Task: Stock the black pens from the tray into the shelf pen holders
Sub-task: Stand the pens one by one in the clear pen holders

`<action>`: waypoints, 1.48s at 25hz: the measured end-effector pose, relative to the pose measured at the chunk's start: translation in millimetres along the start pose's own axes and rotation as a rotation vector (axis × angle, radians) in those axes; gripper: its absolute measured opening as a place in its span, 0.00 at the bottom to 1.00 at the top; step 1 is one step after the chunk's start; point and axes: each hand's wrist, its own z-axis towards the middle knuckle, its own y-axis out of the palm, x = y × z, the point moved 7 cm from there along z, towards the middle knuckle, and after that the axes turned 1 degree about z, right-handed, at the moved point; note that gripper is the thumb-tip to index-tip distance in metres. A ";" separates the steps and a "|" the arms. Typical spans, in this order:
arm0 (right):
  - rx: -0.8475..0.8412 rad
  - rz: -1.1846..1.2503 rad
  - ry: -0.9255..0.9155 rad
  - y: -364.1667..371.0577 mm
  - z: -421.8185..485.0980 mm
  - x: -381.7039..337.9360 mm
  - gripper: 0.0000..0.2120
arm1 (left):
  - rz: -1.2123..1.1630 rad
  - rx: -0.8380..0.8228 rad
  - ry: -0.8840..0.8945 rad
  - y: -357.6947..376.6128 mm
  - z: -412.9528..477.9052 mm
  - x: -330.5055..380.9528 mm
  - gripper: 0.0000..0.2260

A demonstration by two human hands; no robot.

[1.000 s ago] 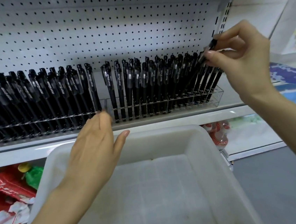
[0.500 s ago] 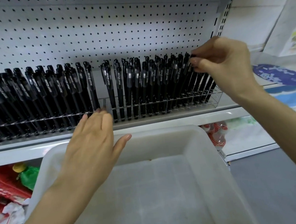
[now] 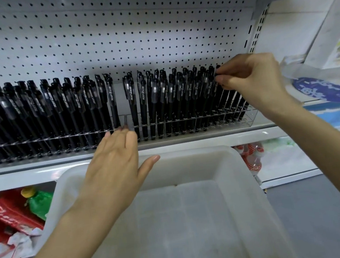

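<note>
Here the right hand (image 3: 252, 80) pinches the cap end of a black pen (image 3: 218, 67) narrowly between thumb and forefinger at the right end of the clear pen holder (image 3: 249, 118), its wrist raised and forearm reaching in from the right. The left hand (image 3: 114, 166) lies flat, fingers straight and together, thumb spread, tips against the holder's front rail by the gap in the rows of pens (image 3: 162, 100). Below sits the white tray (image 3: 240, 163); a white pegboard (image 3: 113, 40) backs the shelf (image 3: 187, 144).
</note>
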 end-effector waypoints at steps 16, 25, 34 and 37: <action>-0.469 0.164 0.058 55.3 -128.7 -48.1 0.05 | -0.188 -0.174 -0.028 15.3 -37.0 -8.0 0.34; -1.122 -0.037 0.356 142.6 -270.9 6.8 0.10 | -0.101 -0.151 0.040 30.1 -51.0 -15.2 0.44; -1.127 -0.224 0.251 151.1 -277.9 4.5 0.13 | -0.118 -0.128 0.027 28.8 -52.2 -11.8 0.43; -1.064 -0.227 0.245 153.2 -264.2 9.7 0.10 | -0.133 -0.141 0.024 31.1 -51.6 -12.6 0.42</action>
